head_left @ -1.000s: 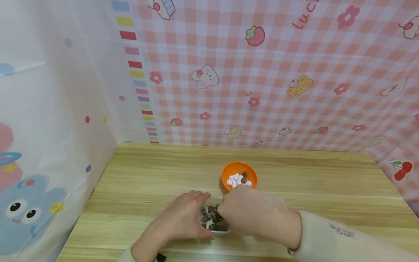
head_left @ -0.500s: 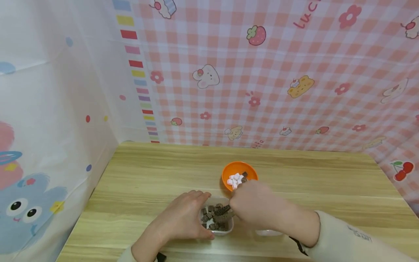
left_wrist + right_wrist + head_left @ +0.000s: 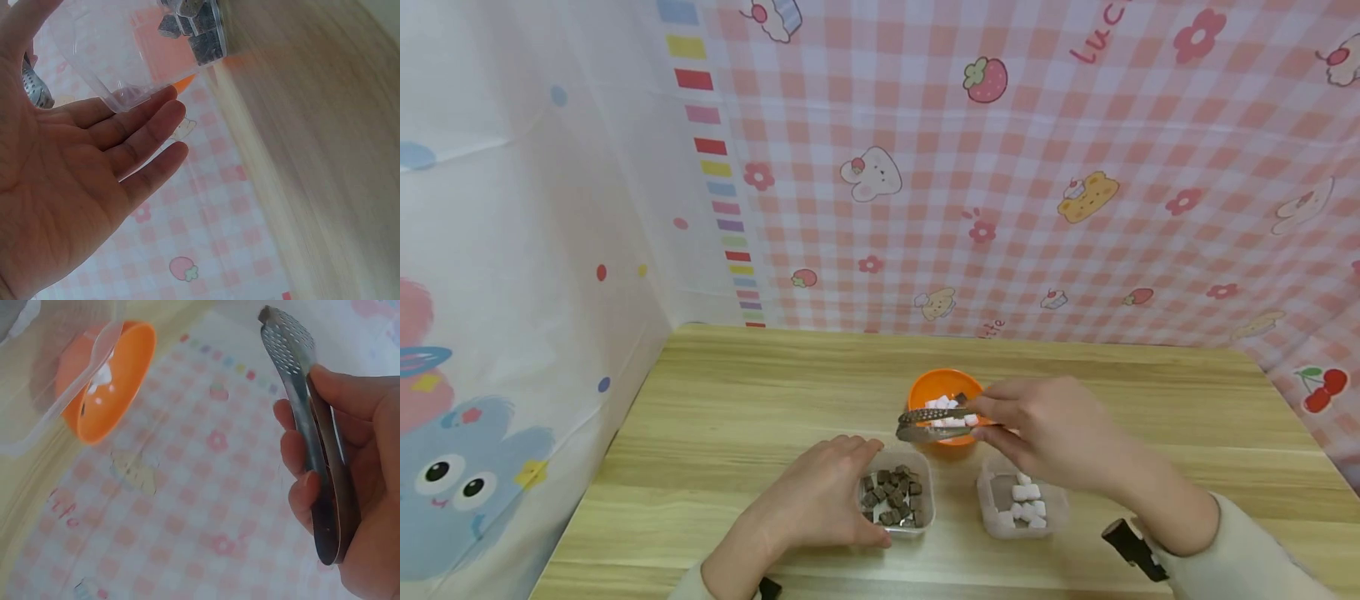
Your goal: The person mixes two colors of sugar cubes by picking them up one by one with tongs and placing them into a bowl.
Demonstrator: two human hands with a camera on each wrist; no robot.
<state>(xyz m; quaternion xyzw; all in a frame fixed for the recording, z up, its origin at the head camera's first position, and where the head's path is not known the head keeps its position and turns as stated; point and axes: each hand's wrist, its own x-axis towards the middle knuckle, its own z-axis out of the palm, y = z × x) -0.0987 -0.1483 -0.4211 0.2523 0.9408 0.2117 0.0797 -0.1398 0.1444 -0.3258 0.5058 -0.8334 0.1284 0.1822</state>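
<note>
My right hand (image 3: 1060,429) holds metal tongs (image 3: 928,432) with perforated tips above the orange bowl (image 3: 940,382). The tongs' tips reach past the bowl's left rim; I cannot tell if anything is between them. Small pink-white marshmallows (image 3: 942,403) and a dark brown cube (image 3: 961,398) lie in the bowl, partly hidden. My left hand (image 3: 816,492) holds the left side of a clear plastic container (image 3: 932,504), thumb at the near side and fingers at the far side. Brown cubes (image 3: 892,492) fill its bottom. In the right wrist view, fingers and thumb pinch the tongs (image 3: 317,434).
Right of the cube container stands another clear plastic container (image 3: 988,525) with white marshmallows (image 3: 1026,504). Both stand on a wooden table (image 3: 760,379). A pink checked cloth (image 3: 917,242) hangs behind, and a white printed cloth (image 3: 550,208) at the left.
My right hand has moved up and right, carrying the tongs out of the cube container to above the orange bowl. The marshmallow container has come into view. My left hand has stayed put.
</note>
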